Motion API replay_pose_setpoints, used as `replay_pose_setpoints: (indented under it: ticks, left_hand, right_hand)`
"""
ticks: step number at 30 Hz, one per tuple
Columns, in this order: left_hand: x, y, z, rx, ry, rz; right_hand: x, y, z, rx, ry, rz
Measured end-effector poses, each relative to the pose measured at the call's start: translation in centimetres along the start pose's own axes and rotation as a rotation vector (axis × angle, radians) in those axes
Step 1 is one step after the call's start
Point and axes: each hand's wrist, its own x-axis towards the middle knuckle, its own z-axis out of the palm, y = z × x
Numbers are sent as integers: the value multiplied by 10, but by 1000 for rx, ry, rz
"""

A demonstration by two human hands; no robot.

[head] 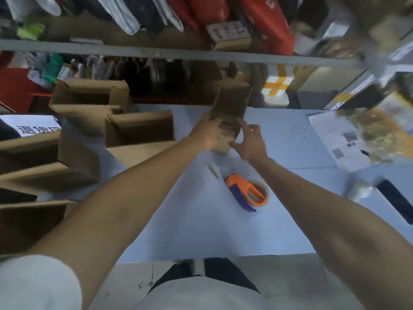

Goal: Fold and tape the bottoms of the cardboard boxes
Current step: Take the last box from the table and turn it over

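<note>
- The small brown cardboard box (230, 108) you are working on is raised and tilted over the far middle of the pale blue table (201, 231), its flaps turned toward you.
- Your left hand (206, 136) grips the box's near left side, fingers curled round the cardboard.
- Your right hand (251, 142) is at the box's near right edge, fingers spread and loosely bent, fingertips touching the flap; you cannot tell from this blurred view whether it truly clamps the flap.
- Just nearer you, the orange and blue tape dispenser (245, 193) with its brown tape roll lies on the table, apart from both hands.
- Between the dispenser and the near table edge the cloth is bare, giving you room to move.
- To your left, several open brown cardboard boxes (138, 130) crowd that side up to the table's left edge; no contents can be made out inside them.
- To your right, a printed paper sheet (335, 139) lies near the far corner, with a dark flat object (395, 200) at the right edge.
- Beyond the far edge runs a grey metal shelf rail (134, 51) with bags and packages above.
</note>
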Motion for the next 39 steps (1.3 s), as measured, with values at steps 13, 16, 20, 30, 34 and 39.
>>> replay_pose_setpoints:
  ticks: [13, 16, 20, 30, 34, 39]
  left_hand:
    - [-39, -11, 13, -245, -24, -24]
    - [-56, -12, 23, -499, -39, -188]
    - [-89, -23, 44, -587, 34, -324]
    - [-183, -36, 89, -866, -98, -405]
    - [-216, -32, 102, -664, -119, -468]
    - [-233, -62, 89, -258, 76, -605]
  right_hand:
    - [-67, 16, -13, 750, 121, 238]
    - [-98, 14, -7, 1076, 154, 347]
    - [-145, 18, 12, 1353, 54, 583]
    - [-195, 22, 25, 997, -24, 464]
    - [-204, 23, 36, 946, -11, 453]
    - [-208, 23, 38, 957, -236, 392]
